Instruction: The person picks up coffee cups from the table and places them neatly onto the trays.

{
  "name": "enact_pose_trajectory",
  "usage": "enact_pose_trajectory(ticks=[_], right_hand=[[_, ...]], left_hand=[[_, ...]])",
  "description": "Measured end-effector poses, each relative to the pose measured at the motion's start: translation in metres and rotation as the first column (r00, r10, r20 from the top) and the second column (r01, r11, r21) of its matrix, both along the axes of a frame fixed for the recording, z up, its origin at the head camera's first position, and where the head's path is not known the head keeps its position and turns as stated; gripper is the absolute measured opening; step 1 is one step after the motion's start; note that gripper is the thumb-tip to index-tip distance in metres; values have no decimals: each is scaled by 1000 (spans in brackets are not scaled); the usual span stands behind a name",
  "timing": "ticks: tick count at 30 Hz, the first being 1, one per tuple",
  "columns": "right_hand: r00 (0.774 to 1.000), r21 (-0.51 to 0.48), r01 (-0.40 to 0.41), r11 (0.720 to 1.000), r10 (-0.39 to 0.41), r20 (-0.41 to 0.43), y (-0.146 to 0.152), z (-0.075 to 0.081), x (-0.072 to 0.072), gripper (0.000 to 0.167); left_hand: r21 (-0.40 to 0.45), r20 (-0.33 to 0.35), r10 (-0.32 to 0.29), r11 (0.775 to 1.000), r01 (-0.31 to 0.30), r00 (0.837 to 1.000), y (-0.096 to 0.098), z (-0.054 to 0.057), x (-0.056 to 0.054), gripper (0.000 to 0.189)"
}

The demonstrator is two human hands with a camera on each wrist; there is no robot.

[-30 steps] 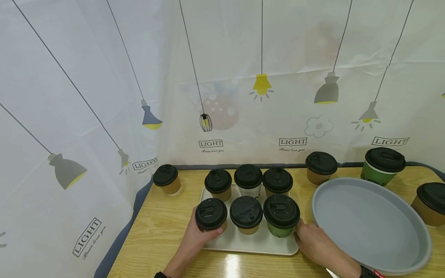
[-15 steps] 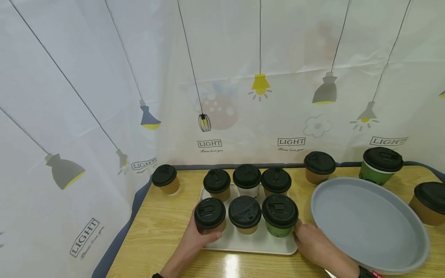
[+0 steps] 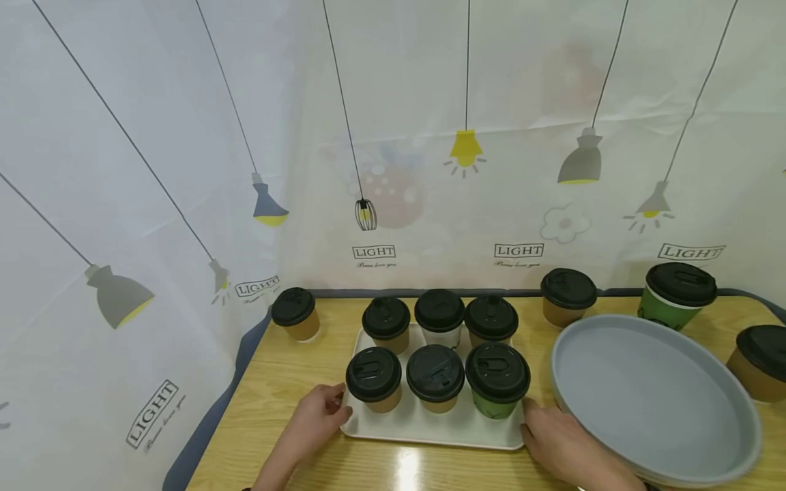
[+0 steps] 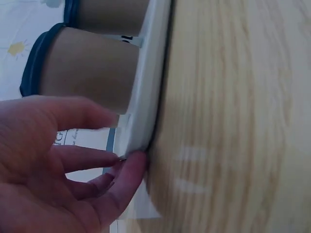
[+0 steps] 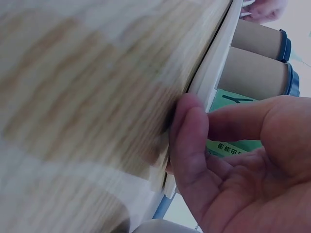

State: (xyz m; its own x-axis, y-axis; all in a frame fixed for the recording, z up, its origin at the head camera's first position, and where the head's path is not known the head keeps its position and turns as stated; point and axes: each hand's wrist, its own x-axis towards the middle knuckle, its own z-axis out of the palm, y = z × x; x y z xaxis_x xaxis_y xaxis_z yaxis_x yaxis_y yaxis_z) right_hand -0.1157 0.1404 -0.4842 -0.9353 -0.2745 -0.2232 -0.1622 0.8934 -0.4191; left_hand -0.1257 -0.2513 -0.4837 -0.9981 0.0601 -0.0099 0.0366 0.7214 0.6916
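Note:
A cream rectangular tray (image 3: 430, 433) bears several paper coffee cups with black lids, set in two rows. At its front left is a brown cup (image 3: 382, 402), in the middle another brown cup (image 3: 439, 404), and at the right a green cup (image 3: 495, 407). A white cup (image 3: 443, 337) stands in the back row. My left hand (image 3: 316, 419) pinches the tray's left edge by the front corner, fingertips at the rim in the left wrist view. On the opposite side my right hand (image 3: 555, 436) grips the right edge, thumb and fingers around the rim.
A round grey tray (image 3: 651, 395) lies right of my right hand. Around it stand a brown cup (image 3: 563, 310), a large green cup (image 3: 669, 307) and another brown cup (image 3: 758, 368). One lidded cup (image 3: 302, 327) is at the back left. A printed curtain (image 3: 417, 191) hangs behind.
My left hand has let go of the front-left brown cup and moved left and down to the tray's edge. My right hand stays at the tray's right edge.

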Motion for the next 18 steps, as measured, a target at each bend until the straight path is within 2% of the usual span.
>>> enact_pose_trajectory(ticks=[2, 5, 8, 11, 18], right_hand=[[1000, -20, 6, 1000, -6, -4, -1, -2, -1, 5], [1000, -41, -1, 999, 0, -27, -2, -4, -4, 16], [998, -64, -4, 998, -1, -67, -5, -4, -9, 17], [994, -103, -13, 995, 2, -105, -8, -3, -16, 12], [996, -148, -8, 989, -5, -88, -18, 2, -34, 7]], left_hand=[[-98, 3, -46, 994, 46, 999, -1, 0, -3, 45], [-148, -41, -45, 988, 39, 998, -3, -4, -7, 44], [-140, -62, -21, 990, 12, 998, -5, -6, -12, 44], [-129, -73, -11, 992, 2, 997, -8, -7, -21, 44], [-102, -68, 5, 995, -12, 998, -17, -7, -43, 44]])
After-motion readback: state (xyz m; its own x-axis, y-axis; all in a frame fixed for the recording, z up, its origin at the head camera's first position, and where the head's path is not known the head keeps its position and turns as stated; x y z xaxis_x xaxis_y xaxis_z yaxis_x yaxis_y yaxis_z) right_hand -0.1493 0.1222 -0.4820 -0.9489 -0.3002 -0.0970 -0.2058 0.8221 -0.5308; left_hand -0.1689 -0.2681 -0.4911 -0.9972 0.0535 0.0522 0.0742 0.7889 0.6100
